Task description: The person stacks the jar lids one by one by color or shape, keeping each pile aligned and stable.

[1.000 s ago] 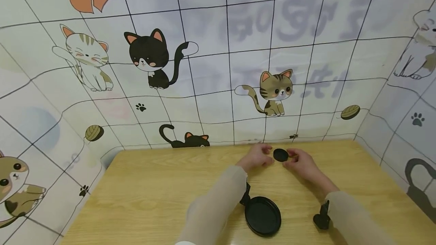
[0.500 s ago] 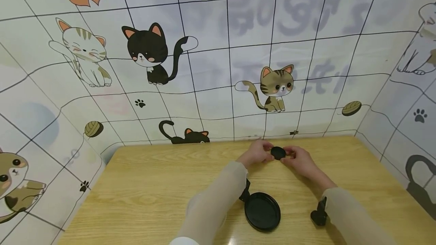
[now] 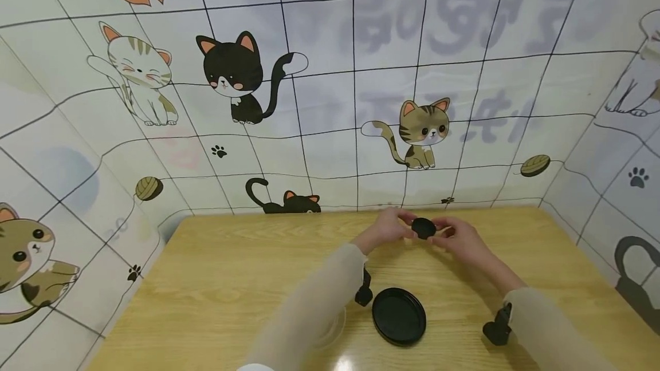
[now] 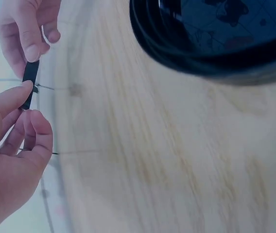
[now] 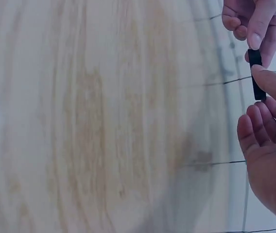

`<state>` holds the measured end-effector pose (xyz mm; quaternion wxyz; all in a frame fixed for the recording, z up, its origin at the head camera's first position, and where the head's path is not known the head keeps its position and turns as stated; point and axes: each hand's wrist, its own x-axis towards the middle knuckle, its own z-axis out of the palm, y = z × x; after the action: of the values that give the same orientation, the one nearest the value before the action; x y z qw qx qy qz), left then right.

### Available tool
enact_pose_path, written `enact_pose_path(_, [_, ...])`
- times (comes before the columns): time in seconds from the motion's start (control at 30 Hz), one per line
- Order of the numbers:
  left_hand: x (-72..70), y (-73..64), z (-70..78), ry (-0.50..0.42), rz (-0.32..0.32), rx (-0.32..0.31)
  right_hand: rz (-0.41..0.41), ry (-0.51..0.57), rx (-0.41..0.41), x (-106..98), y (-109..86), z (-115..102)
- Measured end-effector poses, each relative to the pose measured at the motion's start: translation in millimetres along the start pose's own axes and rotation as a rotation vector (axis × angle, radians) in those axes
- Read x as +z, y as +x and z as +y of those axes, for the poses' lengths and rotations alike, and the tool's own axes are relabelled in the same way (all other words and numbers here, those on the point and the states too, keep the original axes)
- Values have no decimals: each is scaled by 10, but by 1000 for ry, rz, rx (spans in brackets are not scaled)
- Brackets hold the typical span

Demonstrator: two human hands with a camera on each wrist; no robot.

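Note:
A small, flat black disc [image 3: 423, 228] is held up between both hands near the table's far edge. My left hand [image 3: 388, 228] pinches its left side. On the right side, my right hand [image 3: 461, 240] pinches it too. Edge-on in the left wrist view, the disc [image 4: 29, 85] looks like a thin dark bar with both thumbs on its near face. The right wrist view also has the disc [image 5: 256, 75] edge-on, fingers behind it. A larger, shallow black round dish [image 3: 399, 318] with a raised rim lies on the table between the forearms.
The light wood table [image 3: 232, 279] is backed by a cat-print sheet [image 3: 330, 102]. A clear round item [image 3: 335, 331] is partly hidden by the left sleeve. Black wrist cameras [image 3: 497, 331] hang beneath both sleeves.
My left hand, earlier just beside the disc, now has its fingers on the disc's left side. The left forearm has shifted left, uncovering part of the clear round item.

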<state>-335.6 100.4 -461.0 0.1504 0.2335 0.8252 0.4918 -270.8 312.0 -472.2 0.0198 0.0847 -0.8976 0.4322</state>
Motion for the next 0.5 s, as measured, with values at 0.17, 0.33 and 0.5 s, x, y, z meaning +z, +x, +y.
enact_pose_path(0.17, [-101,-217,130,43,-29,64,7,-36,-53,-74,-170,-223])
enact_pose_path(0.33, [-164,-492,235,4,-55,104,-22,-25,-73,-139,-331,-419])
enact_pose_path(0.5, [-168,-753,297,-4,-71,130,-69,26,-92,-153,-489,-555])
